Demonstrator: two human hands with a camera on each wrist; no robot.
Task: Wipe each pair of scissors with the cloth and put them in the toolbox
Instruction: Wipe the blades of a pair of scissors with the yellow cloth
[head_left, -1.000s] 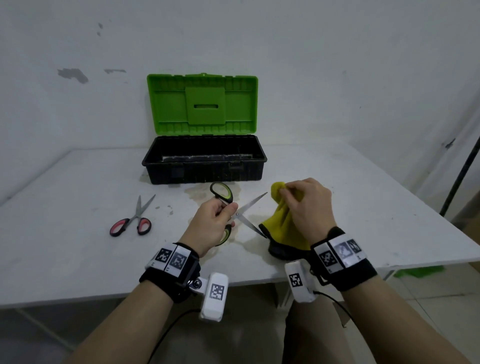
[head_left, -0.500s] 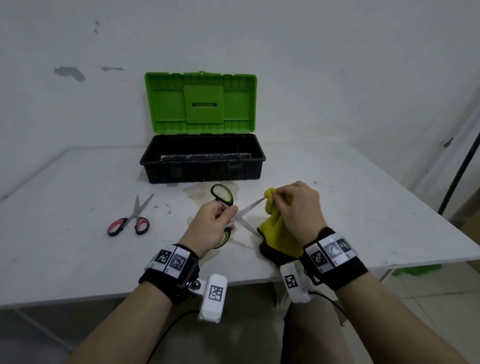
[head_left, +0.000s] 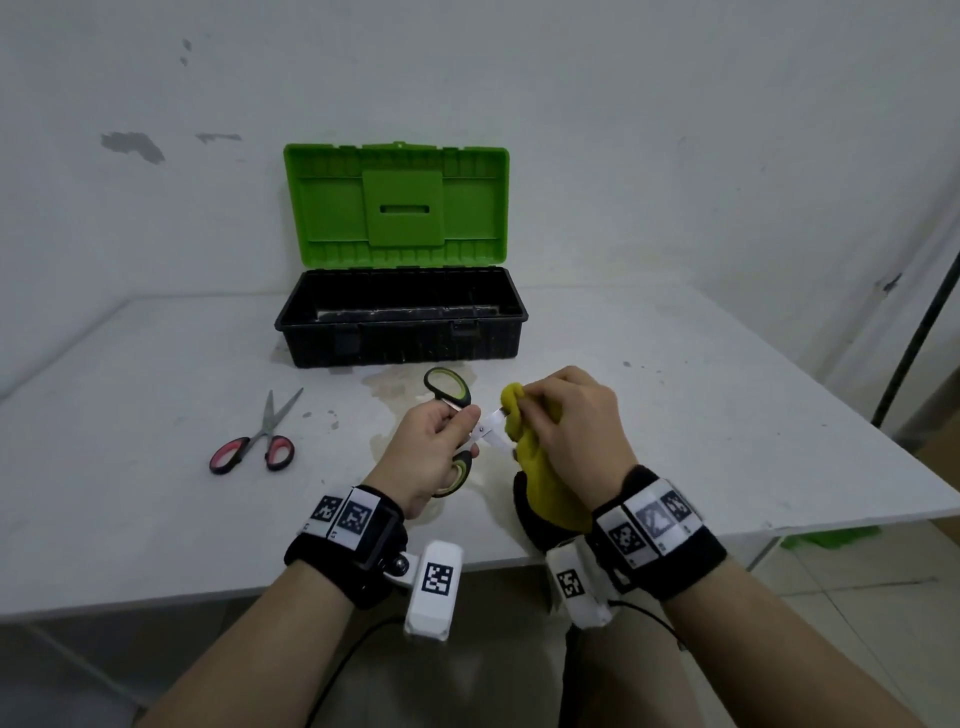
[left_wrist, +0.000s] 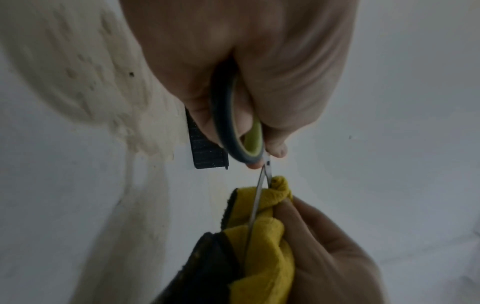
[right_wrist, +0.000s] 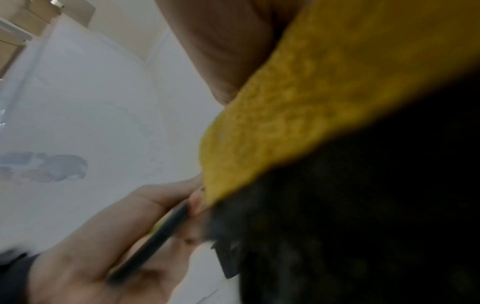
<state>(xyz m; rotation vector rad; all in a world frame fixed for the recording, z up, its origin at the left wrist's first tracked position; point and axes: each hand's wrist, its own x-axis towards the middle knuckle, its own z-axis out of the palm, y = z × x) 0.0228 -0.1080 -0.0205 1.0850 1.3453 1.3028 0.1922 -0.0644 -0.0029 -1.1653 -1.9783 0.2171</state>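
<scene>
My left hand (head_left: 436, 441) grips the green-handled scissors (head_left: 449, 389) near their pivot, blades spread and pointing right. My right hand (head_left: 566, 431) holds the yellow-and-black cloth (head_left: 535, 467) bunched around the upper blade, close to the pivot. In the left wrist view the scissors (left_wrist: 235, 127) run from my left hand (left_wrist: 246, 67) down into the cloth (left_wrist: 265, 257), which my right hand (left_wrist: 332, 251) pinches. The cloth (right_wrist: 324, 102) fills the right wrist view. A red-handled pair of scissors (head_left: 260, 441) lies on the table at the left. The toolbox (head_left: 400, 317) stands open behind, its green lid raised.
The white table (head_left: 701, 415) has a stained patch just in front of the toolbox. Its front edge runs right under my wrists. A dark pole (head_left: 919, 322) leans at the far right beyond the table. A white wall stands behind the toolbox.
My right hand has slid the cloth leftward along the upper blade towards the pivot, covering most of it. My left hand has held the scissors nearly still.
</scene>
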